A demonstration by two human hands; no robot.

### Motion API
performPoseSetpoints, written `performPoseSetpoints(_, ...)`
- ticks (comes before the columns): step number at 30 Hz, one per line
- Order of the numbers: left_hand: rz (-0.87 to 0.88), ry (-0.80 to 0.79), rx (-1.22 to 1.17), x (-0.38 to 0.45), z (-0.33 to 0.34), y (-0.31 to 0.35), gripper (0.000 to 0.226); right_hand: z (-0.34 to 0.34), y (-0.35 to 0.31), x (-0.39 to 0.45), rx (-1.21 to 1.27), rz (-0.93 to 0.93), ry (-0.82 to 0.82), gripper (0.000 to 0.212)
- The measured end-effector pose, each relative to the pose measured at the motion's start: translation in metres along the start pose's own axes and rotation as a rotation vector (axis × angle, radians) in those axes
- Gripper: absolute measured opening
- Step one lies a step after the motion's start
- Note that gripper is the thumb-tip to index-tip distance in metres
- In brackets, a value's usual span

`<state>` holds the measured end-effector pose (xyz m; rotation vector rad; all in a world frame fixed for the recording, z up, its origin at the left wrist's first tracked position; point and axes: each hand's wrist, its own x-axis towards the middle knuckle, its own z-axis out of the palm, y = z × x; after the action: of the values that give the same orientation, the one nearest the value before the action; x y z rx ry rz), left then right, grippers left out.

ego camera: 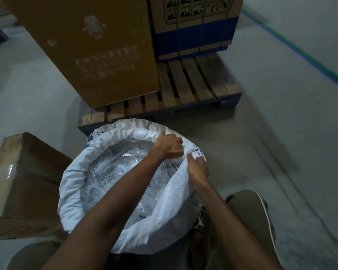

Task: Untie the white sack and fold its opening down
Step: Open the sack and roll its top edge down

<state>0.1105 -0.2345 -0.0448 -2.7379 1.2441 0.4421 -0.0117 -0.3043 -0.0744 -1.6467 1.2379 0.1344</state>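
The white sack (74, 184) stands open on the floor below me, its rim rolled outward along the far and left sides. Clear plastic wrapping (113, 172) fills the inside. My left hand (169, 146) grips the rolled rim at the far right of the opening, fingers curled over the fabric. Just beside it, my right hand (197, 167) grips the rim on the right side, where the sack wall still stands up unrolled toward me. Both forearms cross over the opening.
A wooden pallet (193, 84) lies just behind the sack, carrying a tall brown carton (86, 45) and a carton with a blue band (193, 36). Another brown box (27, 182) stands to the left. My knees flank the sack; grey floor spreads right.
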Motion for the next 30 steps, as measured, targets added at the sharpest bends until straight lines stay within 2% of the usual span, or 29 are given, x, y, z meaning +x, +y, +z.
performPoseSetpoints(2,-0.075,-0.044,0.0,0.0,0.0,0.007,0.017,0.003,0.018,-0.026,-0.049,-0.026,0.024,0.089)
performPoseSetpoints(3,-0.088,-0.061,0.001,0.0,-0.001,0.009,0.017,0.004,0.027,-0.036,-0.017,-0.012,0.0,0.09)
performPoseSetpoints(5,-0.07,-0.05,0.011,-0.004,0.0,0.007,0.024,0.007,0.039,-0.037,0.087,0.004,-0.021,0.07)
performPoseSetpoints(7,-0.022,0.072,-0.028,-0.013,0.005,0.001,0.039,0.003,0.038,-0.032,0.232,0.017,0.021,0.05)
performPoseSetpoints(9,0.005,0.23,-0.125,-0.035,0.01,-0.002,0.054,-0.002,0.032,-0.031,0.311,0.034,0.032,0.045)
performPoseSetpoints(11,-0.015,0.292,-0.237,-0.065,0.018,-0.001,0.061,-0.005,0.029,-0.03,0.371,0.034,0.001,0.042)
performPoseSetpoints(14,-0.095,0.191,-0.53,-0.109,0.032,0.017,0.053,-0.004,0.033,-0.028,0.466,0.037,-0.026,0.041)
performPoseSetpoints(16,-0.104,0.115,-0.708,-0.133,0.037,0.03,0.058,-0.006,0.036,-0.029,0.54,0.059,-0.037,0.04)
performPoseSetpoints(18,-0.088,0.069,-0.755,-0.152,0.044,0.041,0.069,-0.01,0.039,-0.033,0.65,0.087,-0.123,0.031)
performPoseSetpoints(20,-0.093,0.094,-0.716,-0.166,0.056,0.047,0.078,-0.012,0.046,-0.038,0.72,0.099,-0.233,0.03)
performPoseSetpoints(23,-0.172,0.209,-0.743,-0.178,0.074,0.055,0.062,-0.009,0.067,-0.042,0.73,0.08,-0.253,0.037)
performPoseSetpoints(27,-0.224,0.476,-0.923,-0.189,0.076,0.077,0.033,-0.01,0.091,-0.073,0.681,0.002,-0.204,0.018)
performPoseSetpoints(30,-0.166,0.503,-0.798,-0.198,0.082,0.101,0.023,-0.01,0.103,-0.09,0.622,0.028,-0.195,0.029)
